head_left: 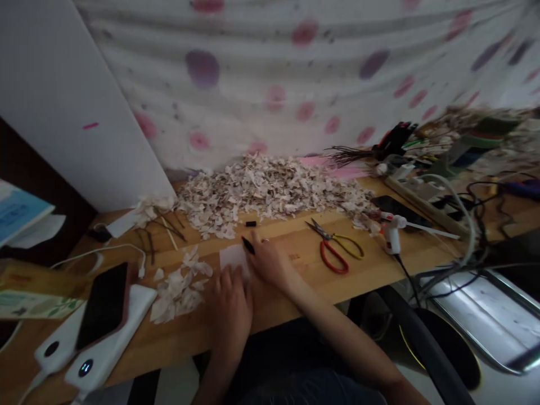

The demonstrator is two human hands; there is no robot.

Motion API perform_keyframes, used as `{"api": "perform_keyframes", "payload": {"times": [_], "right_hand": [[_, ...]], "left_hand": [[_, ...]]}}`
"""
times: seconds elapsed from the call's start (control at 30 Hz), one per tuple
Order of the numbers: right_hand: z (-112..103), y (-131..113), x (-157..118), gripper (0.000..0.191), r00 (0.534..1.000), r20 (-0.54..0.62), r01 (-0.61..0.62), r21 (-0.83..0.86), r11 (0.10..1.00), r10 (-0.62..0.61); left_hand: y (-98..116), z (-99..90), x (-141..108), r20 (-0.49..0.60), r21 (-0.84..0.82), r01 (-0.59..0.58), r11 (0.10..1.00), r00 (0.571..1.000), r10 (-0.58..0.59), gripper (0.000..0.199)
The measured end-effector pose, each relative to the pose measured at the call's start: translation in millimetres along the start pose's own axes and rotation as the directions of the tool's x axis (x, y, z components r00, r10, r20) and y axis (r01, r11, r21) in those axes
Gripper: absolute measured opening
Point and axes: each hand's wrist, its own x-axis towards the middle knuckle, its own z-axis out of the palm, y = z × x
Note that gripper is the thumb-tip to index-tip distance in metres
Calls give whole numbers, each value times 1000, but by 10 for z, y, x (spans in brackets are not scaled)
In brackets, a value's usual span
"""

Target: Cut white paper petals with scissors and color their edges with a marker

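Observation:
My right hand (266, 260) is closed around a dark marker pen (248, 245), its reddish end pointing up and left. My left hand (231, 295) rests on the lower part of a small white sheet of paper (230, 256), fingers stretched out over it. A loose black pen cap (251, 224) lies just beyond the paper. To the right of my right hand are scissors (327, 239) with one red and one yellow handle, blades slightly apart. Pale, thin petal-like pieces (179, 292) lie in a small heap left of my left hand.
A large mound of pale flakes (270, 188) runs along the patterned curtain (261, 73). A white glue gun (392, 233) with its cord stands at right. A phone (105, 304) lies on white power banks (126, 326) at left. Thin twigs (162, 228) lie behind the small heap.

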Motion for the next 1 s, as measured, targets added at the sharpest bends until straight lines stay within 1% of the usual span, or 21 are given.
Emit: {"api": "perform_keyframes", "payload": {"times": [0.03, 0.1, 0.13, 0.2, 0.23, 0.27, 0.3, 0.37, 0.4, 0.43, 0.47, 0.53, 0.57, 0.63, 0.7, 0.77, 0.83, 0.87, 0.9, 0.93, 1.0], "right_hand": [[5, 35, 44, 32, 999, 36, 1, 37, 999, -2], [-121, 151, 112, 28, 996, 82, 13, 141, 990, -24], [-234, 225, 139, 28, 995, 95, 20, 204, 979, -40], [-502, 386, 173, 18, 995, 78, 32, 348, 937, -63], [-635, 464, 175, 18, 997, 53, 30, 425, 905, -58], [-754, 536, 166, 23, 999, 28, 22, 502, 865, -41], [-853, 599, 146, 28, 1000, 4, 7, 578, 816, -12], [-981, 692, 77, 32, 998, -49, 4, 702, 712, 43], [-1010, 718, 36, 30, 995, -72, 4, 742, 670, 74], [-1017, 730, -5, 27, 989, -100, 9, 770, 638, 106], [-1008, 726, -42, 28, 981, -134, 19, 788, 616, 140], [-955, 680, -101, 36, 954, -216, 54, 805, 590, 208], [-919, 642, -122, 38, 937, -254, 73, 810, 582, 237], [-844, 553, -160, 38, 912, -304, 102, 818, 566, 276], [-784, 471, -203, 35, 917, -285, 98, 838, 537, 278], [-747, 416, -250, 33, 938, -230, 75, 864, 497, 258], [-731, 398, -288, 33, 950, -193, 58, 882, 469, 245], [-726, 399, -300, 30, 951, -190, 57, 885, 463, 245], [-721, 405, -308, 24, 950, -191, 56, 884, 464, 248], [-713, 413, -311, 18, 949, -195, 56, 878, 476, 249], [-686, 422, -315, 9, 948, -204, 40, 840, 541, 246]], "left_hand": [[-15, 30, 2, 4, 13, 1, 1000, 1000, -1, 34], [-46, 72, 53, 40, 33, -29, 999, 999, 27, 38], [-62, 82, 101, 76, 35, -57, 998, 996, 54, 40], [-90, 83, 236, 187, 6, -132, 991, 974, 128, 43], [-102, 73, 317, 252, -33, -172, 985, 952, 175, 43], [-114, 57, 400, 316, -87, -216, 973, 920, 232, 44], [-124, 36, 482, 371, -154, -261, 953, 879, 300, 44], [-142, -9, 628, 429, -297, -312, 903, 801, 418, 44], [-150, -27, 687, 428, -349, -312, 883, 786, 447, 44], [-159, -38, 735, 410, -381, -301, 874, 792, 452, 44], [-170, -39, 773, 386, -393, -290, 872, 809, 443, 44], [-197, -10, 828, 356, -379, -290, 879, 831, 428, 43], [-212, 17, 850, 359, -362, -304, 881, 827, 433, 42], [-242, 85, 891, 395, -323, -350, 879, 795, 461, 41], [-258, 149, 938, 432, -287, -394, 873, 760, 485, 44], [-249, 198, 992, 454, -271, -427, 863, 733, 506, 46], [-215, 236, 1049, 469, -292, -436, 851, 710, 525, 47], [-191, 255, 1078, 468, -311, -430, 847, 707, 531, 46], [-166, 277, 1105, 455, -334, -421, 843, 712, 536, 46], [-142, 301, 1131, 431, -355, -411, 840, 725, 537, 45], [-101, 357, 1172, 362, -376, -399, 836, 767, 530, 44]]}}
